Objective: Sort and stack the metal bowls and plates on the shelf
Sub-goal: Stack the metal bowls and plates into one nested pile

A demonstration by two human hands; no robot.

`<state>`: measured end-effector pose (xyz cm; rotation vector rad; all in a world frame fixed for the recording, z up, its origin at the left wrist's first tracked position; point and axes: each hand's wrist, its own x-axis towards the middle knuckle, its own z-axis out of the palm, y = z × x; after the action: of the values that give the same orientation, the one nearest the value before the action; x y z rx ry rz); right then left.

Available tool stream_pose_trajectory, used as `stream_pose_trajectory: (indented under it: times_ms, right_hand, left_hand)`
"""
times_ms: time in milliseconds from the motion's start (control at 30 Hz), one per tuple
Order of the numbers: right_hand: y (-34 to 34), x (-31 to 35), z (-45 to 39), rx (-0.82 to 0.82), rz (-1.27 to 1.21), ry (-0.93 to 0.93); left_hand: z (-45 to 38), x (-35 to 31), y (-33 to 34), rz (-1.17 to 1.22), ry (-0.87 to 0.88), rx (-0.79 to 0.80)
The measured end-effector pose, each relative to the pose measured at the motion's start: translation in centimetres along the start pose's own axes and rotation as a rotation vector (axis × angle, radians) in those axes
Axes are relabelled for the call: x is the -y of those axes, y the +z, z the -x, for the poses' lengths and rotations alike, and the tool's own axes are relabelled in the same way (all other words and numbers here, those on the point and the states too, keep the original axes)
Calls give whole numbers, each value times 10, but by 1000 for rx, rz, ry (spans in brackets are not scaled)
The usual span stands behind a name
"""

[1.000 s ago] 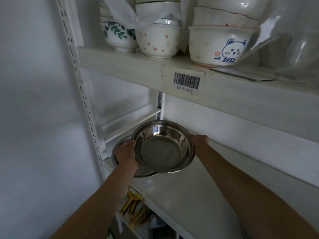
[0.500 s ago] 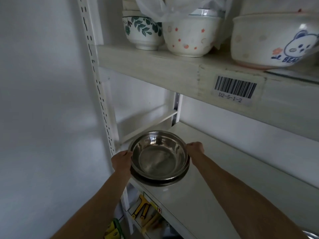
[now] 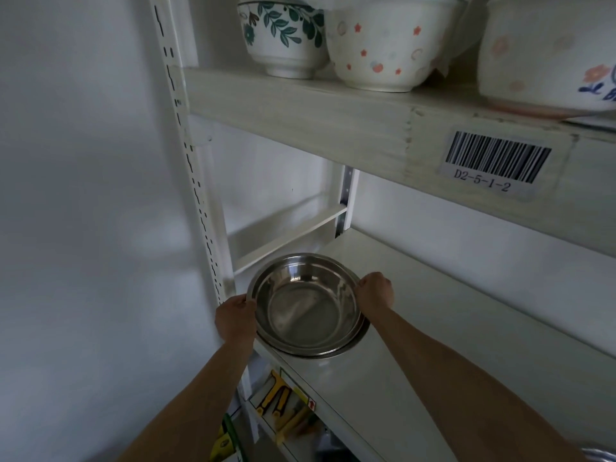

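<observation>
A shiny metal bowl (image 3: pixel 305 306) sits nested on another metal dish (image 3: pixel 358 340) at the left end of the white middle shelf (image 3: pixel 433 328). My left hand (image 3: pixel 235 316) grips the bowl's left rim. On the opposite rim my right hand (image 3: pixel 375 290) holds on with curled fingers. Only the lower dish's rim shows beneath the bowl. A sliver of another metal item (image 3: pixel 600 455) peeks in at the bottom right corner.
The upper shelf (image 3: pixel 300 105) carries ceramic bowls: a leaf-patterned one (image 3: pixel 283 38), a star-dotted one (image 3: pixel 390 45), a bear-printed one (image 3: pixel 546 58). A barcode label (image 3: pixel 493 165) is on its front. A perforated white upright (image 3: pixel 196 181) stands left. Yellow packaged goods (image 3: pixel 280 398) lie below.
The bowl held in both hands came down from a tilted lift onto the dish at the shelf's left end. The camera moved closer and to the left.
</observation>
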<state>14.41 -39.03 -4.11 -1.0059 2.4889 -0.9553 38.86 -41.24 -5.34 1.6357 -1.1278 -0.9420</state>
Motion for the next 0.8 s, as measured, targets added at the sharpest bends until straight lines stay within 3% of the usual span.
stream_pose_trajectory:
  times_ms: [433, 667, 800]
  right_hand:
    - [1, -10, 1, -53, 145, -130]
    - [0, -23, -3, 6, -159, 59]
    - [2, -30, -3, 84, -531, 277]
  left_hand:
    - [-1, 1, 7, -47, 36, -106]
    - [-4, 5, 9, 38, -86, -31]
    - [-8, 8, 10, 174, -226, 74]
